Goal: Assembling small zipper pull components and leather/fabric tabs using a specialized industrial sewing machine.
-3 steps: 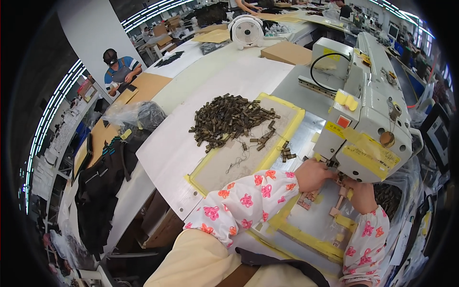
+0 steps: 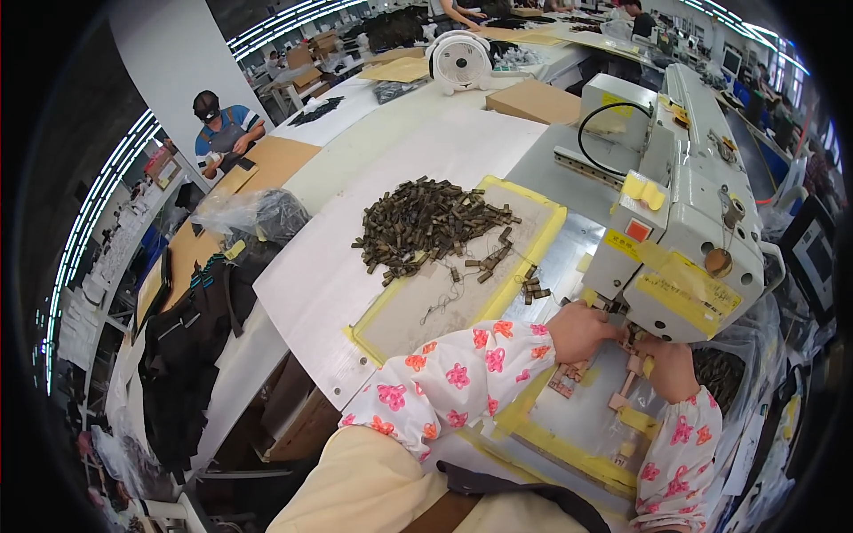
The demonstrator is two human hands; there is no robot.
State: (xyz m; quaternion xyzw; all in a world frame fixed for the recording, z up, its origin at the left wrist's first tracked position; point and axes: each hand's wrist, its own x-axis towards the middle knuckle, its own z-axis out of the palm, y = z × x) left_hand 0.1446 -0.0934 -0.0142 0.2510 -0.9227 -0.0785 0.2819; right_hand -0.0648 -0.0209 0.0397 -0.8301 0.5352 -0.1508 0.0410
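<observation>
One white round fan [image 2: 462,62], upright, near a brown cardboard box [image 2: 533,101]. One crumpled clear plastic bag [image 2: 253,211], just beyond black fabric [image 2: 182,364]. One co-worker [image 2: 227,135], dark-capped, before a white pillar [image 2: 169,58].

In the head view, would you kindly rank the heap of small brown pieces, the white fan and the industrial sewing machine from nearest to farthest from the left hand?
From the left hand:
1. Industrial sewing machine: ahead, right.
2. Heap of small brown pieces: ahead, left.
3. White fan: beyond the heap.
</observation>
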